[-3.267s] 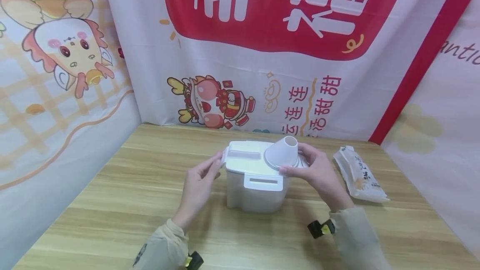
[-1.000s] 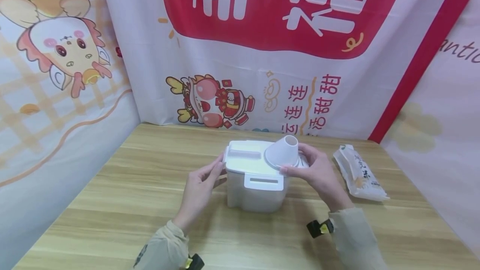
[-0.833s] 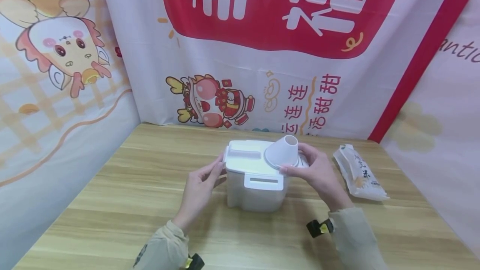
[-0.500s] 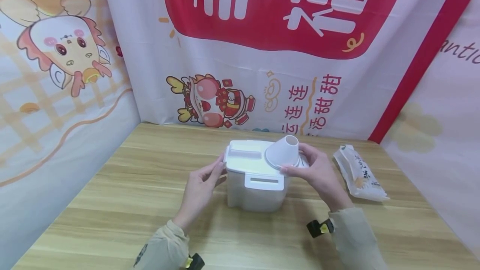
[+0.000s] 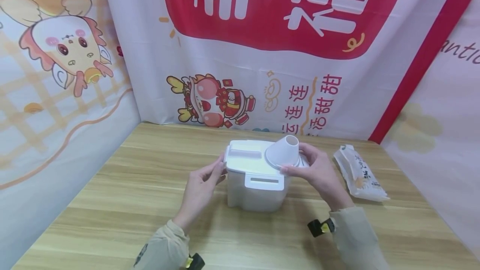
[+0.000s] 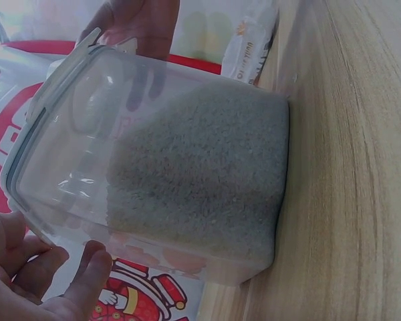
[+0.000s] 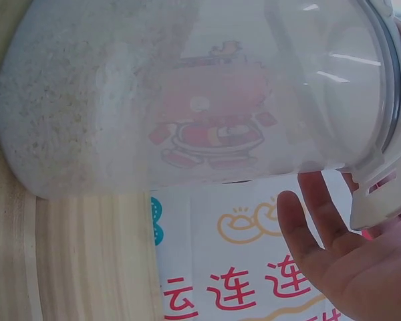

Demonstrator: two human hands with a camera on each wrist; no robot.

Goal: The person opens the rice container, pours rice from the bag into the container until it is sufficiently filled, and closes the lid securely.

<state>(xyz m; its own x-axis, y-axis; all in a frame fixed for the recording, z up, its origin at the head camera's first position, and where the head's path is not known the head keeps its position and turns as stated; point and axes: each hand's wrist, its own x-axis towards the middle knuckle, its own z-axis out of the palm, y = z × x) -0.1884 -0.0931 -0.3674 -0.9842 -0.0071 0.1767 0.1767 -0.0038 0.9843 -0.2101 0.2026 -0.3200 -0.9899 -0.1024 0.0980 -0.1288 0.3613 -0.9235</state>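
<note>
A translucent rice container (image 5: 255, 197) stands upright on the table, and the left wrist view shows white rice filling much of it. Its white lid (image 5: 240, 162) carries a cone-shaped spout (image 5: 283, 152) at the right end. On the near side, a slotted lid latch (image 5: 264, 181) sticks outward. My left hand (image 5: 201, 183) pinches the left end at the lid's edge, thumb on the outside. With the thumb in front and the fingers behind, my right hand (image 5: 318, 174) grips the lid's right end. A second outward latch (image 7: 384, 190) shows beside its fingers in the right wrist view.
A white printed plastic packet (image 5: 361, 174) lies on the wooden table (image 5: 123, 207), right of the container. Printed cloth (image 5: 150, 53) hangs behind the table and along both sides.
Since the oldest frame, my left fingers have moved slightly right, and the left latch has gone from sticking out to lying closer to the container's side. The right hand has stayed put.
</note>
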